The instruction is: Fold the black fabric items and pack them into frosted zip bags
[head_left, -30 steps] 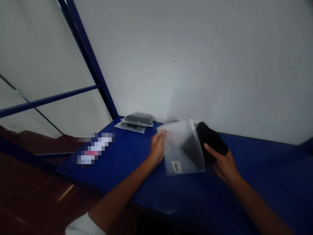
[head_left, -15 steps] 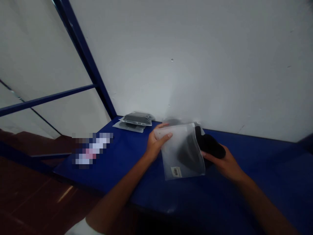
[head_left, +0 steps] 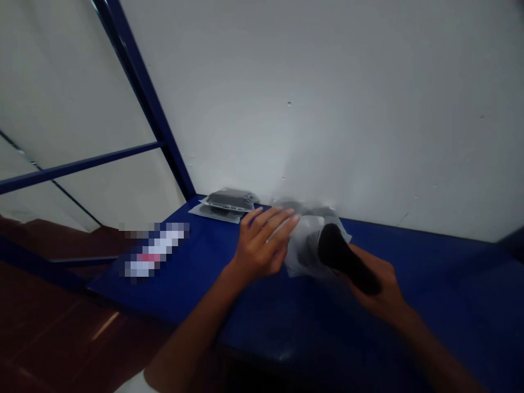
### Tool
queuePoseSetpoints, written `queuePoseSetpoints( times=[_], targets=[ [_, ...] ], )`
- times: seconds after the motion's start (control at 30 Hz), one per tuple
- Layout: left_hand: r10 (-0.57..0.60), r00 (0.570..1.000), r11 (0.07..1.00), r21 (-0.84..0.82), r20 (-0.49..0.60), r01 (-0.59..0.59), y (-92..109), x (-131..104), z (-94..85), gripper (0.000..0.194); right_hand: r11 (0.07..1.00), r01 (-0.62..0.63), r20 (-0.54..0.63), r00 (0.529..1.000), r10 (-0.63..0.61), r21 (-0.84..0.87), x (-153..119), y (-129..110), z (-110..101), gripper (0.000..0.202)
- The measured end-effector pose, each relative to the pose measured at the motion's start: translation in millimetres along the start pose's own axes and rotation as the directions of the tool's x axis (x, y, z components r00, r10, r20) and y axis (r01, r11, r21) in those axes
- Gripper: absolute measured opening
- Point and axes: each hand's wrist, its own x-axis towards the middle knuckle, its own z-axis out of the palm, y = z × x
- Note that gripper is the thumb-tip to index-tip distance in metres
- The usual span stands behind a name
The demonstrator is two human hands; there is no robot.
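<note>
My right hand [head_left: 380,281] is closed around a soft-looking, rounded black item [head_left: 347,256], whose exact kind I cannot make out. The item's far part lies at the mouth of a translucent plastic bag [head_left: 305,245], and a dark shape shows through the bag's wall. On the bag's left side is my left hand [head_left: 262,243], back upward, with its fingers stretched out and apart over the plastic. The left thumb is mostly hidden. The bag looks crumpled and partly blurred.
Packed clear bags with dark contents [head_left: 227,202] lie stacked at the back left of the blue table [head_left: 196,256]. More clear packaging [head_left: 327,212] rests against the white wall [head_left: 347,109]. A pixelated pale object [head_left: 158,251] lies at left, near a blue metal frame [head_left: 143,93].
The bag has tilted and crumpled, and its label is out of sight. My left hand has turned over, fingers now extended across it. My right hand and the black item have tipped downward.
</note>
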Motion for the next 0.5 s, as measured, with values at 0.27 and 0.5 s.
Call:
queuePoseSetpoints(
  times=[0.27,0.5],
  targets=[
    [-0.15,0.964,0.771,-0.585,0.219,0.253,6.7,-0.4,1.2,0.039,0.965,0.261,0.193,0.947,-0.256,0.0,-5.3,-1.0,4.5,0.064],
    [-0.114,0.978,0.609,-0.765,0.176,0.209,6.9,-0.5,2.1,0.011,0.978,0.201,0.218,0.958,-0.184,-0.061,-10.7,3.6,8.0,0.06]
  ],
)
